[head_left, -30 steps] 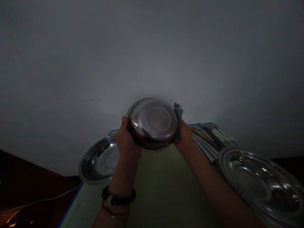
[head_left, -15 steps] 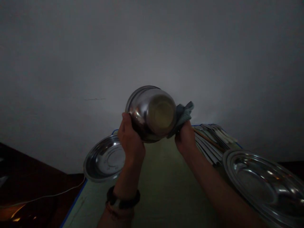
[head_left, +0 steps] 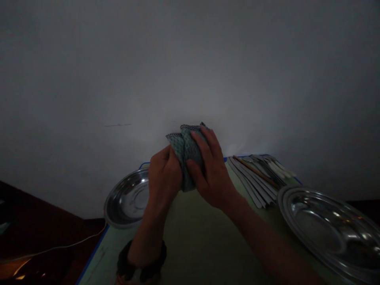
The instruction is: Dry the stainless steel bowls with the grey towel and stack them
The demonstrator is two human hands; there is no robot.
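A grey-green cloth point(head_left: 190, 154) with a dark checked edge is bunched up in front of me, above the table. My left hand point(head_left: 164, 174) is closed in a fist at the cloth's left side, gripping its edge. From the right, my right hand point(head_left: 212, 168) lies over the cloth with fingers bent around it, pressing it toward the left hand. No metal shows between the hands; whether anything sits inside or behind the cloth I cannot tell. Just left of my left hand stands a shiny metal basin point(head_left: 127, 202).
Wide metal dishes point(head_left: 320, 233), apparently stacked, stand at the table's right. Behind them lie several utensils point(head_left: 258, 172), with metal and pale handles and a brown stick. The greenish table point(head_left: 208, 241) meets a grey wall point(head_left: 190, 71). A white cable point(head_left: 68, 245) hangs at left.
The metal bowl that was held tilted between both hands is out of sight. My right hand has moved left with the cloth, which is now spread between the two hands.
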